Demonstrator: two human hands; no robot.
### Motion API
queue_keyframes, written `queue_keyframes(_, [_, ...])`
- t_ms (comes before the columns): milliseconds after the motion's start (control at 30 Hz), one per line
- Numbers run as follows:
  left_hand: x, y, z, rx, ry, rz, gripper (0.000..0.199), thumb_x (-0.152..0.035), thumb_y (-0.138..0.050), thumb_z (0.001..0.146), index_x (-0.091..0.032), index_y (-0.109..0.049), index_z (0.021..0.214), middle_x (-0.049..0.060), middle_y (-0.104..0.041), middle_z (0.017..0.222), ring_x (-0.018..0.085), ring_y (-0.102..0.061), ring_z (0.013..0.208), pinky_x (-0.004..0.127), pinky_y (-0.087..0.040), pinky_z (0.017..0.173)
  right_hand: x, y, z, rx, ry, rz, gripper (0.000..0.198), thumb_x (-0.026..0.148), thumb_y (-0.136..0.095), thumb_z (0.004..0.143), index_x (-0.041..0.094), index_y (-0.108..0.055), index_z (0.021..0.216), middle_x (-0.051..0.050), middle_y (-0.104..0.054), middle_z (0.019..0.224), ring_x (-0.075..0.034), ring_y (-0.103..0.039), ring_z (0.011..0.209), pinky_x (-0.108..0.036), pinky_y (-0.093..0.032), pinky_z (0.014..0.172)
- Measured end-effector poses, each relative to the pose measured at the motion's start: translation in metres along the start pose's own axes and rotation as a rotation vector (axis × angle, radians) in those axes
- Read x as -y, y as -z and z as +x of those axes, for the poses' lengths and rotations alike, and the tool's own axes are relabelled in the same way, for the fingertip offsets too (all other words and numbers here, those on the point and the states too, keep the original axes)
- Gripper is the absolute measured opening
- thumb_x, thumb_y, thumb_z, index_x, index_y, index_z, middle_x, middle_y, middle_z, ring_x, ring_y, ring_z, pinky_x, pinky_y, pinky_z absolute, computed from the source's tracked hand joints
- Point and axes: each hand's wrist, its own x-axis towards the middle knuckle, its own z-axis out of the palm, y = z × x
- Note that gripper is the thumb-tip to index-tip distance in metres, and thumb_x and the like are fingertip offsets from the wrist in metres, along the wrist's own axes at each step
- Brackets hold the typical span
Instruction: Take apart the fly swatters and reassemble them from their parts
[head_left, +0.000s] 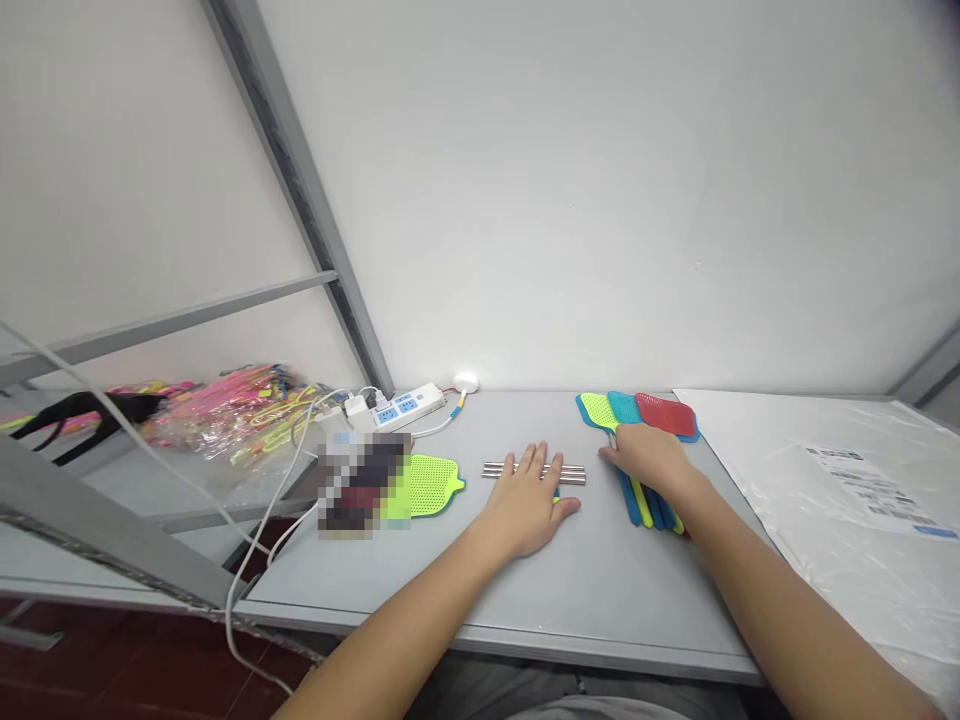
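My left hand [525,505] lies flat with its fingers apart across several thin metal rods [571,474] on the table. A small blue and yellow end shows beside its thumb; the rest is hidden under the palm. To the right, my right hand [651,458] is closed around the narrow necks of several fly swatters. Their yellow-green, teal and red mesh heads [666,415] fan out beyond the hand, and blue and yellow handles [645,505] point toward me. Left of my left hand lies a yellow-green swatter head [431,485], partly covered by a blurred patch.
A white power strip [409,406] with plugs and cables sits at the back left, near a round white device [466,383]. Plastic-wrapped colourful items [240,410] lie beyond the grey metal post. White plastic sheeting with a label [847,500] covers the table's right side.
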Motion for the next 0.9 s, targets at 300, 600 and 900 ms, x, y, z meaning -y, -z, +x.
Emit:
queue_keyframes(300, [0.018, 0.0, 0.033, -0.003, 0.021, 0.004, 0.075, -0.065, -0.01, 0.093, -0.019, -0.025, 0.151, 0.013, -0.022, 0.158, 0.029, -0.015, 0.146, 0.053, -0.015, 0.115, 0.008, 0.001, -0.004, -0.023, -0.029, -0.022, 0.027, 0.033, -0.05, 0.088, 0.015, -0.069, 0.091, -0.018, -0.07, 0.094, -0.03, -0.067, 0.088, -0.037, -0.047, 0.069])
queue_keyframes(600, [0.041, 0.008, 0.078, 0.04, -0.042, -0.001, 0.078, -0.067, -0.009, 0.092, -0.019, -0.024, 0.15, 0.013, -0.019, 0.159, 0.029, -0.015, 0.146, 0.053, -0.015, 0.114, 0.012, -0.002, -0.001, -0.036, -0.035, 0.024, 0.022, 0.021, -0.049, 0.084, 0.014, -0.069, 0.085, -0.018, -0.069, 0.088, -0.031, -0.066, 0.084, -0.035, -0.045, 0.065])
queue_keyframes(900, [0.048, 0.006, 0.088, 0.041, -0.064, -0.009, 0.073, -0.065, -0.011, 0.093, -0.02, -0.028, 0.149, 0.012, -0.02, 0.159, 0.029, -0.016, 0.146, 0.051, -0.016, 0.114, 0.0, 0.002, 0.003, 0.032, -0.008, 0.221, 0.022, 0.035, -0.053, 0.08, 0.018, -0.063, 0.071, -0.01, -0.066, 0.075, -0.023, -0.062, 0.072, -0.029, -0.039, 0.057])
